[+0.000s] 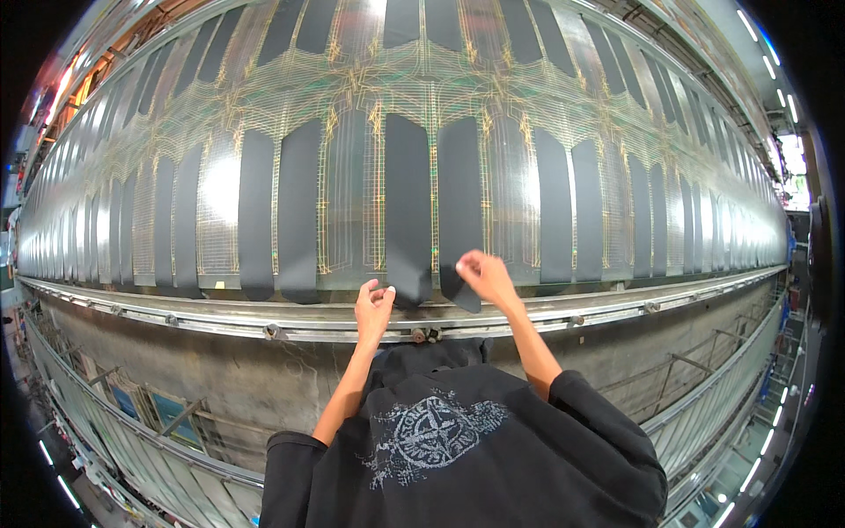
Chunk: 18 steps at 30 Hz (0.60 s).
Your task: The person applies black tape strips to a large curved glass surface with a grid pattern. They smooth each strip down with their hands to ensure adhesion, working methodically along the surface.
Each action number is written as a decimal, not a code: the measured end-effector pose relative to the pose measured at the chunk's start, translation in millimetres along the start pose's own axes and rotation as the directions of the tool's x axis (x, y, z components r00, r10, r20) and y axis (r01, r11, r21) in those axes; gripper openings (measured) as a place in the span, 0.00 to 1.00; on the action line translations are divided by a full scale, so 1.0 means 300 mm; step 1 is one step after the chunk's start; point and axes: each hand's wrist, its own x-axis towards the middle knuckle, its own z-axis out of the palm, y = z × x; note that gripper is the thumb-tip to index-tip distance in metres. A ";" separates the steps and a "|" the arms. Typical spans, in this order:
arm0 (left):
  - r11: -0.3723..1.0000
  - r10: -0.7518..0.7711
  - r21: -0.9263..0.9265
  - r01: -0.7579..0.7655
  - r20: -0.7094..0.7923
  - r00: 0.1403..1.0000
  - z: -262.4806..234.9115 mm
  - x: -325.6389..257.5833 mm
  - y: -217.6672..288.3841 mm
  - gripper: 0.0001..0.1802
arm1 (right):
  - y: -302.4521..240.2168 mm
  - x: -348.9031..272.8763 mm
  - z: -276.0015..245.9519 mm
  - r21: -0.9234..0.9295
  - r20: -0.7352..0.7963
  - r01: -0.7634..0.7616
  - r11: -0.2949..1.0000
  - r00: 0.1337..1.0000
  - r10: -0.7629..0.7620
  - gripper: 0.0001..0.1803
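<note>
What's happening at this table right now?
A person is working bare-handed at a long, glossy table marked with coloured lines. The left hand is at the near end of one dark panel; the right hand, thumb and finger close together, is at the near end of the next panel. Whether either grips is hard to tell. Both near ends look bent at the table's near edge. More dark strips lie in rows either side.

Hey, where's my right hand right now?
In the head view, your right hand is just right of centre, at the lower end of a dark strip, beyond the metal rail.
</note>
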 end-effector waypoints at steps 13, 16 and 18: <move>0.519 0.426 0.684 -0.513 0.313 0.849 0.038 -0.037 0.168 0.41 | -0.114 0.971 -0.093 -0.230 -0.175 0.145 0.962 0.967 -0.187 0.16; 0.458 0.293 0.687 -0.564 0.483 0.825 0.069 -0.065 0.142 0.49 | -0.203 1.108 -0.010 -0.280 -0.144 0.209 0.937 0.956 -0.256 0.16; 0.425 0.257 0.707 -0.565 0.505 0.824 0.077 -0.065 0.140 0.52 | -0.212 1.168 0.043 -0.456 -0.219 0.258 0.852 0.895 -0.388 0.18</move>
